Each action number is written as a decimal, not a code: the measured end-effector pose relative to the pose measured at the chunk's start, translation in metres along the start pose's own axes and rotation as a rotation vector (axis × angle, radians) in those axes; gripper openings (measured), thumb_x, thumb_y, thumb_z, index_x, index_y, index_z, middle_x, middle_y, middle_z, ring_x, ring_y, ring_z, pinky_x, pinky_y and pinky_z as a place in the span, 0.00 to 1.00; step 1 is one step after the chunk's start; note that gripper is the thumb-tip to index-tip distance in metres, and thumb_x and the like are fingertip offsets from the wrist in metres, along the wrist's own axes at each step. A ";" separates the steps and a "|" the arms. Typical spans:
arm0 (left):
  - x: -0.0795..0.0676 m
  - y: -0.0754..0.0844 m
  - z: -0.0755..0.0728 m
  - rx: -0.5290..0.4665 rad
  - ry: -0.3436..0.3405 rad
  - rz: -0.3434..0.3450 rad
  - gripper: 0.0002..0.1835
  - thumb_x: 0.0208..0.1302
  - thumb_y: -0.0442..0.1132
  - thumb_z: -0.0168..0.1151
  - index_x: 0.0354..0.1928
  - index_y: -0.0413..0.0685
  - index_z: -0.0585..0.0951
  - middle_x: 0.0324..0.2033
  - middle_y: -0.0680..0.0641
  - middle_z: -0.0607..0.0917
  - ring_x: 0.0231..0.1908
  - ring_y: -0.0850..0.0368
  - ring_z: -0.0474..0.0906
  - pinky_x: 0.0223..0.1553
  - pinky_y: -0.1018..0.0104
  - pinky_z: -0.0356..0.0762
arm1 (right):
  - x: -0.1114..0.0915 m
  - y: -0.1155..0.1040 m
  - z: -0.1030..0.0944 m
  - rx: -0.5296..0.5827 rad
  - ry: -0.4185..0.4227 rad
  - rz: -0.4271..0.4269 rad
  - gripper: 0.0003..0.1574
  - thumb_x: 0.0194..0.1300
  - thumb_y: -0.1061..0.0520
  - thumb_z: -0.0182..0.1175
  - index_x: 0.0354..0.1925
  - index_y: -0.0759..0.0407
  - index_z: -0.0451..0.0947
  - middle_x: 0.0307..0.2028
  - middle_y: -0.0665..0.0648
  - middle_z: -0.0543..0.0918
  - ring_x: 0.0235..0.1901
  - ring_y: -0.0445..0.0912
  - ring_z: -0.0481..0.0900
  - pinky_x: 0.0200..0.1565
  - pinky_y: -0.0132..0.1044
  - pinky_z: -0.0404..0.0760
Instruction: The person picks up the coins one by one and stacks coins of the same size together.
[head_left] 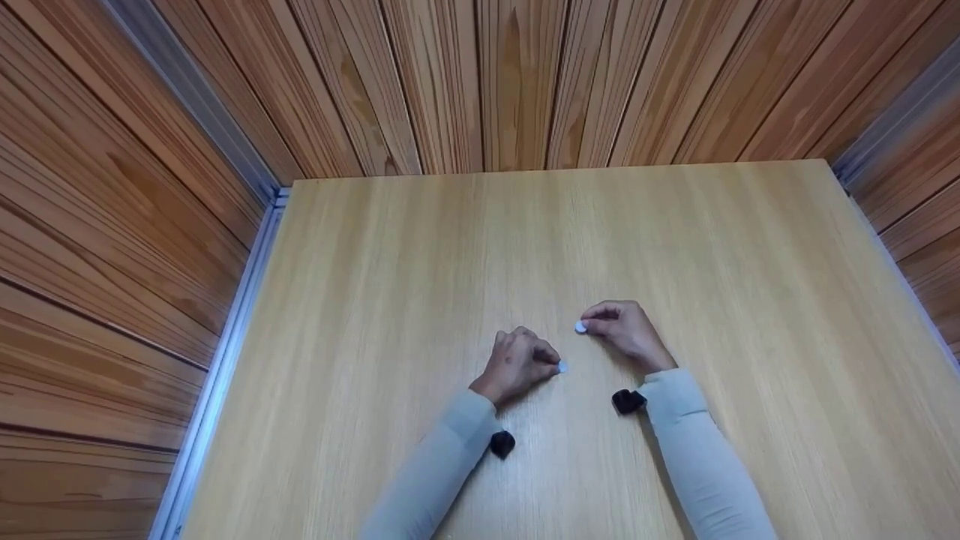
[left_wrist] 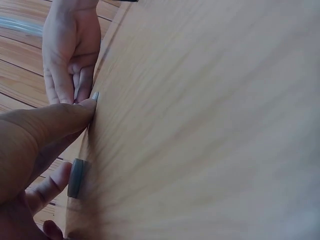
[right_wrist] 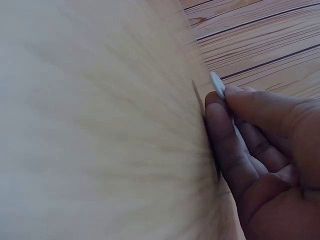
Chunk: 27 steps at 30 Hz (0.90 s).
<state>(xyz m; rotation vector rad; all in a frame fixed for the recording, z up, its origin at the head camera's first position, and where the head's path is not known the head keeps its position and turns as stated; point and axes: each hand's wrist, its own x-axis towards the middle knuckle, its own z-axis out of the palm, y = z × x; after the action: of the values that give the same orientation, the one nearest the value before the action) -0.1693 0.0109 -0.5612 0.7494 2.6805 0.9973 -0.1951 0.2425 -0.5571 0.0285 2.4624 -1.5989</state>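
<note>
My left hand [head_left: 517, 364] pinches a small white disc [head_left: 562, 367] between thumb and fingertip, just above the wooden table [head_left: 420, 255]. In the left wrist view, a thicker grey-green disc [left_wrist: 76, 178] shows edge-on by the lower fingers of this hand; one fingertip appears to touch it. The hand hides that disc in the head view. To the right and slightly farther away, my right hand [head_left: 624, 330] pinches another white disc [head_left: 580, 327]. In the right wrist view this disc [right_wrist: 217, 84] sticks out tilted past the thumb tip. Something pale shows between the curled fingers, too covered to identify.
Wood-plank walls [head_left: 517, 82] stand behind the table and at both sides. A metal rail [head_left: 225, 360] runs along the left table edge. Small black wrist devices [head_left: 502, 444] sit at both grey sleeves [head_left: 442, 465].
</note>
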 end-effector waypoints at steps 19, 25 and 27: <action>-0.002 -0.002 -0.001 -0.020 -0.001 -0.026 0.05 0.59 0.45 0.74 0.37 0.57 0.91 0.31 0.65 0.88 0.42 0.64 0.73 0.47 0.61 0.59 | -0.034 -0.003 0.015 -0.026 -0.080 0.003 0.06 0.62 0.63 0.69 0.37 0.66 0.86 0.36 0.57 0.87 0.38 0.44 0.80 0.41 0.29 0.75; -0.001 -0.001 0.000 -0.014 0.021 -0.007 0.04 0.58 0.44 0.75 0.36 0.57 0.91 0.30 0.65 0.88 0.41 0.64 0.73 0.45 0.61 0.60 | -0.041 -0.006 0.024 -0.053 -0.099 -0.037 0.03 0.62 0.66 0.68 0.36 0.65 0.86 0.35 0.56 0.87 0.37 0.44 0.82 0.40 0.30 0.76; -0.001 -0.001 0.001 -0.008 0.025 -0.002 0.04 0.58 0.45 0.75 0.36 0.58 0.91 0.30 0.64 0.88 0.41 0.64 0.73 0.45 0.61 0.60 | -0.042 -0.006 0.026 -0.073 -0.092 -0.053 0.02 0.62 0.67 0.68 0.35 0.65 0.86 0.34 0.56 0.87 0.36 0.44 0.82 0.40 0.31 0.76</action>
<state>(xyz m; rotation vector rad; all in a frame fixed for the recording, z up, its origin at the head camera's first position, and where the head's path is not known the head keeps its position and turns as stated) -0.1685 0.0102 -0.5629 0.7372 2.6965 1.0230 -0.1503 0.2200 -0.5539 -0.1194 2.4680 -1.4939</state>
